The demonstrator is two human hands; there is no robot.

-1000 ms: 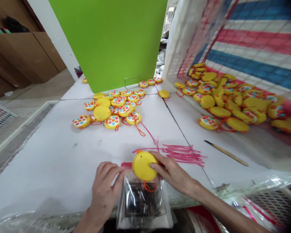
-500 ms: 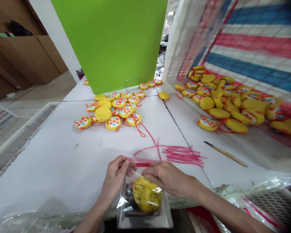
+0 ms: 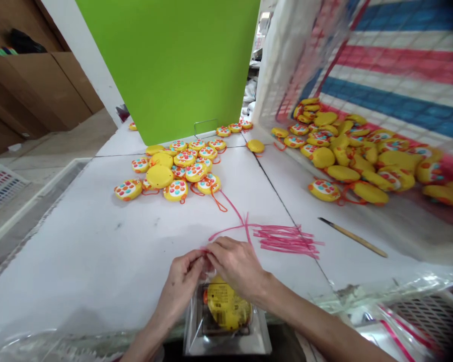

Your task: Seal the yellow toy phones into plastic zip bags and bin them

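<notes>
A clear plastic bag [image 3: 200,329] with dark printed lines holds a yellow toy [image 3: 228,304] at the table's front edge. My left hand [image 3: 186,276] pinches the gathered top of the bag from the left. My right hand [image 3: 234,259] has its fingers closed on the same top edge, right beside the left fingertips, and covers part of it. Below the hands the bag rests on a pale tray-like surface [image 3: 264,347]. Beyond my right hand lies a bundle of pink strips [image 3: 287,240], with a few loose ones to its left.
Yellow toys with coloured dots and orange loops lie in a pile [image 3: 184,158] at the table's middle. More fill a striped-lined basket [image 3: 392,65] on the right. A thin wooden-handled tool [image 3: 357,239] lies nearby. A green board [image 3: 173,70] stands behind the pile.
My right hand has moved left along the bag's top edge to meet my left hand. The pink strip stretched between the hands is now covered.
</notes>
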